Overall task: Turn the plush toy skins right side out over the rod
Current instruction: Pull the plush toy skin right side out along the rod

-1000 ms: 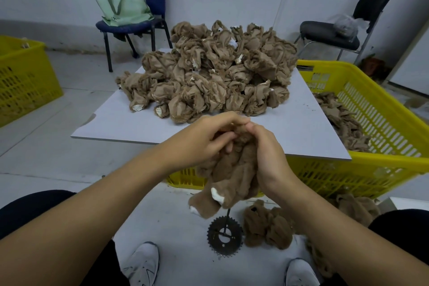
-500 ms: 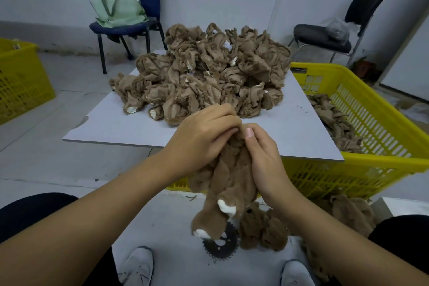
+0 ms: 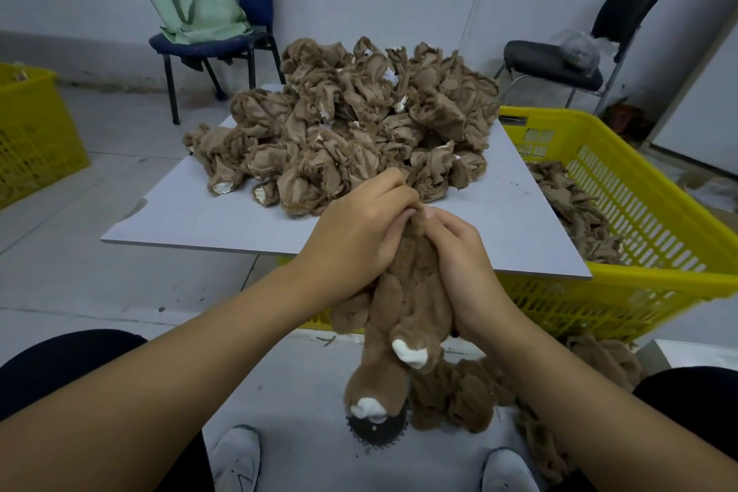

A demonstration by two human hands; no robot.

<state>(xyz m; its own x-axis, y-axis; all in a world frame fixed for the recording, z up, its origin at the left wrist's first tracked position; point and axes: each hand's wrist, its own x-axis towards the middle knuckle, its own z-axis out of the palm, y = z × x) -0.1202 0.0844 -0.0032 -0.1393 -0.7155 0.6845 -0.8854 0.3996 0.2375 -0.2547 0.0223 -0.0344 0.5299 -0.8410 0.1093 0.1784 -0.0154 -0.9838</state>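
Hands have climbed a little up the fuzzy brown plush toy skin [image 3: 407, 316] since half a second ago, and more of it now hangs below them, its lowest white-tipped limb reaching down over the dark toothed metal disc [image 3: 375, 429] on the floor, which showed more fully a second ago. The heap on the board looks the same.

At the right of the frame a big yellow slotted plastic crate [image 3: 639, 212] holds a layer of limp brown skins [image 3: 575, 208] along its near-left side. At the far left edge a second yellow plastic crate [image 3: 36, 136] stands on the floor; its contents cannot be made out. On the grey flat board [image 3: 191, 220] lying across the first crate sits a tall heap of crumpled tan inside-out skins [image 3: 347, 124], filling the upper middle of the frame. More brown furry skins [image 3: 459, 395] lie on the floor at lower centre-right, beside the disc.

The held skin is at mid-frame, just in front of the board's near edge. The left hand [image 3: 355, 244] curls over its top from the left, fingers wrapped around the fabric. The right hand [image 3: 467, 264] grips it from the right, thumb pressed at the top where the two hands meet. No rod is visible; the skin covers whatever stands above the disc.
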